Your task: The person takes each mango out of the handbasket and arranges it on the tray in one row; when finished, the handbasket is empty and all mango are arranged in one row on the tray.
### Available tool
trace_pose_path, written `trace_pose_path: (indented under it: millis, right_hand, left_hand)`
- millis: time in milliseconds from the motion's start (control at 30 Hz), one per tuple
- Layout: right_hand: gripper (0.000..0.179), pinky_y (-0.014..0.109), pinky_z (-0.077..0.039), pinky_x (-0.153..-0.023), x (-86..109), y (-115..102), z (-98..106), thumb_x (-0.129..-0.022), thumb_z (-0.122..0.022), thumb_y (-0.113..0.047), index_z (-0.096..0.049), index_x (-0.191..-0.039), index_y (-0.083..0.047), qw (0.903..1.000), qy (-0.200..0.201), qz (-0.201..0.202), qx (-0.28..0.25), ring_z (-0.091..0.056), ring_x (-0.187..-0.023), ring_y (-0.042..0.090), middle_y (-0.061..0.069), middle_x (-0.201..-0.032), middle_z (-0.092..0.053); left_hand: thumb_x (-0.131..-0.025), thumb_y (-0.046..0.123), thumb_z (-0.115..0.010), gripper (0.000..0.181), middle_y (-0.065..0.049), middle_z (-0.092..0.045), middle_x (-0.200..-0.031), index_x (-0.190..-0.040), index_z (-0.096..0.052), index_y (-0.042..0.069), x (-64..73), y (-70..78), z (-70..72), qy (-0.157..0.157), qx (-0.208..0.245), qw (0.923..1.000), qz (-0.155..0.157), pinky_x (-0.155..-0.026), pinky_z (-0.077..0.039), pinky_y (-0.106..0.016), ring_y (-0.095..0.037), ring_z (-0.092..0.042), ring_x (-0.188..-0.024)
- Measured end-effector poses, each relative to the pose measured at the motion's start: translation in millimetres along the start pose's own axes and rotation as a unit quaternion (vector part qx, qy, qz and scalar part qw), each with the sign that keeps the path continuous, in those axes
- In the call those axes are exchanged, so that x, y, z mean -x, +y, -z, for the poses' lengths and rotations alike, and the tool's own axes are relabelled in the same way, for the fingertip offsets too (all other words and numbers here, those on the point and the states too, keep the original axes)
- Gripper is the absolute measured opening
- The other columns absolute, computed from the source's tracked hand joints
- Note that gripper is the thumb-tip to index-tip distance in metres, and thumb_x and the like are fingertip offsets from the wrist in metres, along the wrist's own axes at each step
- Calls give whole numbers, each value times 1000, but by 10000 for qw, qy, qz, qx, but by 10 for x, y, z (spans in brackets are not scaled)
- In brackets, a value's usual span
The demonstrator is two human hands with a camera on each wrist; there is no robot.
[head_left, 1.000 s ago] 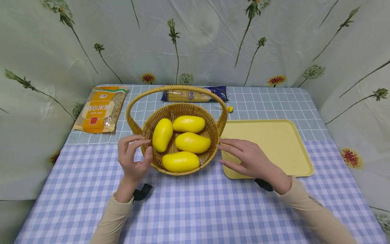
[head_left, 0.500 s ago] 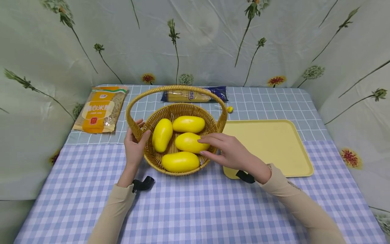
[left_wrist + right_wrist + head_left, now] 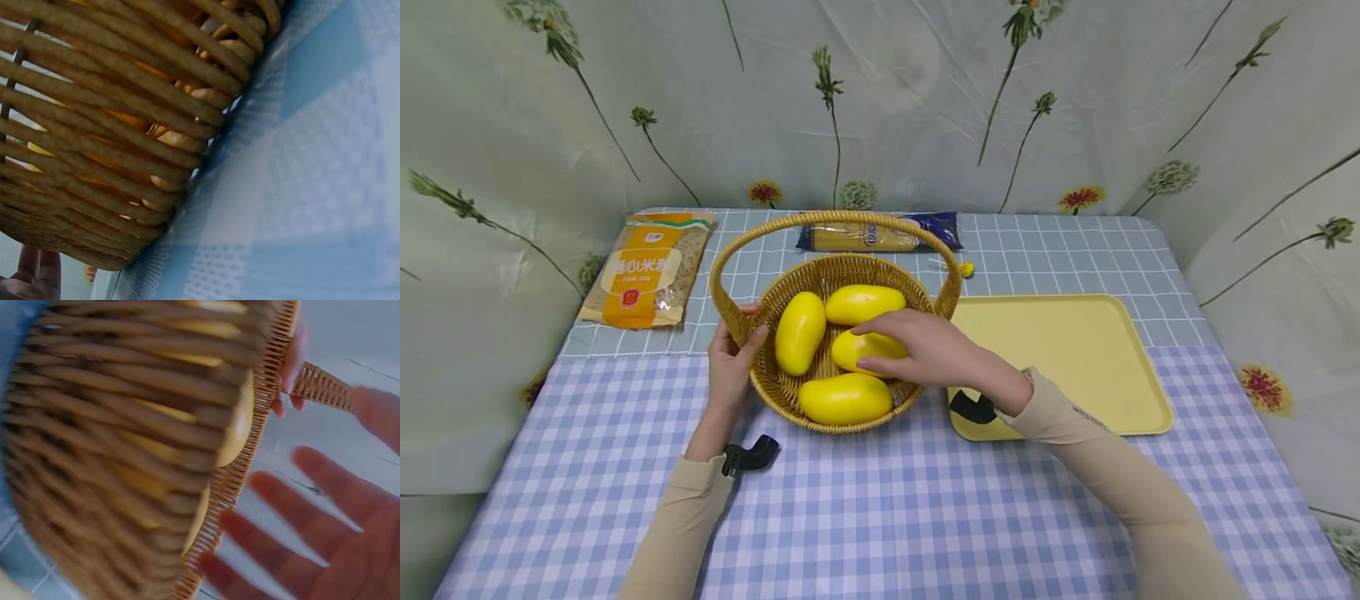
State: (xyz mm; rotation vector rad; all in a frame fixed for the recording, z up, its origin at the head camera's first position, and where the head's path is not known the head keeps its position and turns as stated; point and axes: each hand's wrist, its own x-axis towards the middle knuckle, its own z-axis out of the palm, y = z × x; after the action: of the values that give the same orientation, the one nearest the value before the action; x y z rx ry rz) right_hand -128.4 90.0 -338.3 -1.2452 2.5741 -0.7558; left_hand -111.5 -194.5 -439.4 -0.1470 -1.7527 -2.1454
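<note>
A round wicker basket (image 3: 838, 427) with a tall arched handle stands on the table, holding several yellow mangoes (image 3: 846, 399). My left hand (image 3: 730, 367) grips the basket's left side at the foot of the handle, thumb inside the rim and fingers outside. Over the right rim reaches my right hand (image 3: 928, 346), its thumb and fingers spread around the middle mango (image 3: 853, 348) and partly covering it. In the right wrist view my right hand (image 3: 344, 544) shows spread fingers above the rim. The woven wall (image 3: 125, 112) fills much of the left wrist view.
A yellow tray (image 3: 1063, 350) lies right of the basket, under my right forearm. At the back are a pack of spaghetti (image 3: 880, 235) and a small yellow item (image 3: 966, 269). An orange food bag (image 3: 647, 271) lies at the back left.
My left hand has moved to the basket's side and taken hold of it. My right hand has moved left from outside the rim to over the middle mango.
</note>
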Motion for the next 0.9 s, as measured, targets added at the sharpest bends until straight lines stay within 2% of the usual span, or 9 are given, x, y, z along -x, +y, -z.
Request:
trace_pose_path:
  millis: [133,400,567,900]
  right_hand:
    - [48,34,-41,-97,-128,4,18,-93,-56,-45,-59,-129,-14,9990,-342,-276,-96,-51,-117,18,1,-126,-58]
    - [42,35,-45,-88,-289,29,9,-93,-59,-40,-62,-125,-12,9968,-509,-607,-143,-55,-107,21,5,-119,-61]
    - [44,35,-46,-83,-345,56,-28,-91,-62,-43,-62,-126,-18,9907,-830,-1079,57,-54,-104,19,4,-119,-59]
    - [48,37,-47,-75,-392,83,-81,-89,-63,-44,-56,-133,-28,9784,-1271,-1557,489,-55,-99,20,5,-120,-55]
  left_hand:
    - [-91,-6,-56,28,-6,-59,-119,-118,-56,-4,6,4,2,-29,26,10000,15,-99,-38,-26,-22,-49,-116]
    - [-91,-3,-58,29,-7,-57,-121,-117,-59,7,18,6,12,-85,50,9999,136,-99,-38,-27,-23,-47,-118]
    - [-91,-3,-58,29,-9,-56,-122,-118,-59,7,19,-15,19,-109,67,9998,152,-99,-37,-27,-23,-47,-118]
    - [-92,-3,-57,28,-11,-55,-123,-119,-56,3,23,-20,23,-193,114,9997,70,-102,-35,-28,-24,-45,-121]
